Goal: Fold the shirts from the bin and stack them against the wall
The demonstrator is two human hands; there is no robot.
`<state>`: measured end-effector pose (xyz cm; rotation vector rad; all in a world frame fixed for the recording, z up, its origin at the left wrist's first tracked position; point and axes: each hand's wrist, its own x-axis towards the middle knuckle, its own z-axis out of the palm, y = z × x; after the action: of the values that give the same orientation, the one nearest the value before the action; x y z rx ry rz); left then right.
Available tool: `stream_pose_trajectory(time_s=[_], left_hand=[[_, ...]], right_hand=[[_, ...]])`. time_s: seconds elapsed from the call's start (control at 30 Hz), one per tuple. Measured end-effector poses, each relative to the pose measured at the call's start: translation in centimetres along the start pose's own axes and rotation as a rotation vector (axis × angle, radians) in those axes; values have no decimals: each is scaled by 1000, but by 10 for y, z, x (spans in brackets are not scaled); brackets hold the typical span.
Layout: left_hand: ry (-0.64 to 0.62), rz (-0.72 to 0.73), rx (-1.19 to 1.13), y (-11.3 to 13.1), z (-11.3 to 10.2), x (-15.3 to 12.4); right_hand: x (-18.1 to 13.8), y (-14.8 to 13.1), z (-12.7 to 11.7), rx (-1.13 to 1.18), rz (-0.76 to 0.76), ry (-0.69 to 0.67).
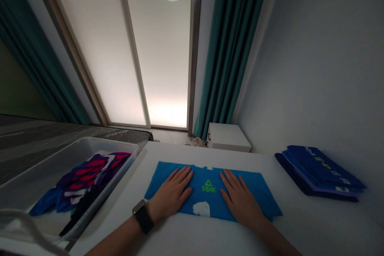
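Observation:
A blue shirt with green lettering lies folded into a wide, flat strip across the white table. Flat on its left part rests my left hand, fingers stretched out, a dark watch on the wrist. My right hand presses on the right part with its fingers spread. The green print and a white patch show between the two hands. The cloth beneath the palms is hidden.
To the left stands a translucent plastic bin holding crumpled red, purple and blue clothes. A stack of folded blue garments sits at the table's right, by the wall. Behind the table is a white cabinet.

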<state>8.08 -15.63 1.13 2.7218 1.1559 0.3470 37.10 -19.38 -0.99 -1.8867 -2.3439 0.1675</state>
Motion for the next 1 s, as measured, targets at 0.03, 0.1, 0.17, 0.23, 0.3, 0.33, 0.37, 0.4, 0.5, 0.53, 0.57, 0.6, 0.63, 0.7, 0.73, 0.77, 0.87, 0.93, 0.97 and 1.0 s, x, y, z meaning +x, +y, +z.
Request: stream_pose_trajectory(time_s=[0.03,0.1,0.17,0.23,0.3,0.33,0.37,0.4,0.5,0.53,0.57,0.6,0.63,0.7,0.73,0.77,0.87,0.93,0.97,1.0], left_hand=[[4,-23,-4,-7,-2,-5],[11,-62,-16,-24,-7,-16],[36,-81,-42,-40,-12,-27],[74,-93,-82,-53,-15,-37],[88,-108,-140,-61,-20,-45],[85,-121,-174,-63,-24,-48],[80,-136,-207,-65,-27,-51],[73,-150,-236,-66,-32,-53],[35,-177,-280,-67,-43,-61],[16,-174,-285,-67,-47,-63],[-3,-170,-287,-66,-49,-65],[-23,-166,-288,-66,-51,-66],[-42,-163,-286,-66,-52,-68],[-77,-155,-271,-65,-53,-69],[-90,-151,-261,-64,-54,-69],[-100,-149,-253,-64,-54,-69],[-126,-158,-241,-62,-55,-68],[-142,-164,-237,-62,-56,-67],[-147,-163,-235,-62,-55,-67],[-148,-157,-233,-63,-55,-67]], right_hand=[[0,1,0,1,3,-1],[3,1,-2,7,6,-1],[9,-2,-5,20,-11,14],[18,-10,-10,50,-80,46],[31,-25,-17,106,-200,74],[39,-35,-20,144,-264,80],[47,-45,-23,184,-321,80],[56,-56,-25,217,-369,71],[83,-89,-28,257,-454,58],[91,-98,-28,260,-471,58],[97,-106,-27,257,-486,53],[103,-112,-26,250,-499,44],[107,-117,-25,237,-508,34],[113,-124,-23,198,-502,18],[114,-126,-21,178,-490,18],[115,-127,-21,160,-476,20],[115,-126,-20,135,-440,23],[115,-125,-22,151,-437,17],[115,-125,-23,174,-441,11],[115,-124,-25,206,-449,2]])
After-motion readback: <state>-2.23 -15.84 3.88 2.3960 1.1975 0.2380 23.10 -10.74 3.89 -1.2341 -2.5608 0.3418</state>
